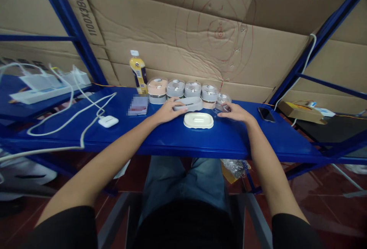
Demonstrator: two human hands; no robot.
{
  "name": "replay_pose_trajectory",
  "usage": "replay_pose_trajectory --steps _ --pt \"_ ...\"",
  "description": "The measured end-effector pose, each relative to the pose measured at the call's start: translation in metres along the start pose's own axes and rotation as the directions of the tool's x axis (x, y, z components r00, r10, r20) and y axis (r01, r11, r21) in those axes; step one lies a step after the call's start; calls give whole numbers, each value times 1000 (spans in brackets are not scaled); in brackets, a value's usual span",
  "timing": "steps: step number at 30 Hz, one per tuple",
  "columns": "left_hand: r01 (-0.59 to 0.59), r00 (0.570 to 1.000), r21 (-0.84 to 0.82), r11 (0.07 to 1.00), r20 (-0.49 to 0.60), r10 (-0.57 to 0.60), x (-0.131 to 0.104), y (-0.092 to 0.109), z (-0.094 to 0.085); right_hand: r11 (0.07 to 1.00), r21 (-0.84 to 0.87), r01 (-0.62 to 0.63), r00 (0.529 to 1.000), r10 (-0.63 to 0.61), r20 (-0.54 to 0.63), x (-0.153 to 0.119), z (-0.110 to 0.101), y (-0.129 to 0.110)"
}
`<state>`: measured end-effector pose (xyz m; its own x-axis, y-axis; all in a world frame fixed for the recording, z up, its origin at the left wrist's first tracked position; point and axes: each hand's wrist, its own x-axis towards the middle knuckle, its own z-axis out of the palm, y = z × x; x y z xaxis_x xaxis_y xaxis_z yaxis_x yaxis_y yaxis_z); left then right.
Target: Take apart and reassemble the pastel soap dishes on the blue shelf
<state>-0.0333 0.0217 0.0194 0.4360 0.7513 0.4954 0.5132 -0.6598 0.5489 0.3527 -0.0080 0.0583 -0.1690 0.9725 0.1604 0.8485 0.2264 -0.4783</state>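
Observation:
My left hand [168,111] is closed around the left end of a grey oval box part [192,104], which is tilted a little above the blue table. A cream oval tray with a raised middle [198,120] lies just in front of it. On the right, my right hand [237,112] has its thumb and fingers round a clear plastic cover [223,99], whose lower part is hard to make out. Behind my hands stands a row of stacked oval boxes with clear tops, one peach [157,87] and several grey [175,88].
A yellow drink bottle [138,73] stands behind a blurred flat pack [138,105]. At left are a white earphone case [108,121], a looping white cable [83,134] and a power strip [43,93]. A phone [266,114] lies at right, near an open cardboard box [301,111].

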Motion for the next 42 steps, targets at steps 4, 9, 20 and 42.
replay_pose_trajectory --steps 4,9,20,42 --pt "50 999 76 996 -13 -49 -7 -29 -22 999 -42 4 997 -1 78 2 0 7" --pt "97 994 105 990 36 -102 -13 -34 -27 997 -82 -2 995 10 96 5 5 12" --pt "-85 995 -63 994 50 88 -10 29 18 944 136 301 927 -256 -276 -4 5 -22" --pt "16 990 -127 992 139 2 -9 30 50 836 87 541 840 -542 -19 5 67 -64"
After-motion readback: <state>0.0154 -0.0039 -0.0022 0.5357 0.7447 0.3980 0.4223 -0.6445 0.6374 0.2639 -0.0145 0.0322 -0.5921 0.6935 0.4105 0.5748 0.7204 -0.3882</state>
